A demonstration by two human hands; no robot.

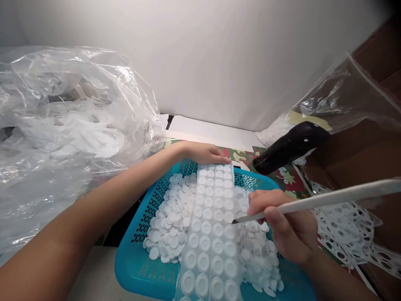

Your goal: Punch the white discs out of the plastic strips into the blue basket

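My left hand (208, 153) is closed over the far end of a long translucent plastic sheet (214, 209) set with rows of round white caps. That sheet lies lengthwise across a blue plastic basket (128, 267), above a heap of loose white discs (171, 221). In my right hand (290, 225) is a long, thin tool with a whitish handle (338, 194), pinched between the fingers. Its narrow dark tip points left and meets the right edge of the sheet near the middle rows; I cannot tell whether it touches a cap.
A big clear plastic bag (78, 125) of white scraps fills the left. Behind the basket at right is a black device (291, 146). Perforated white offcuts (347, 230) spill by a brown cardboard box (354, 154). A pale wall (213, 62) stands behind.
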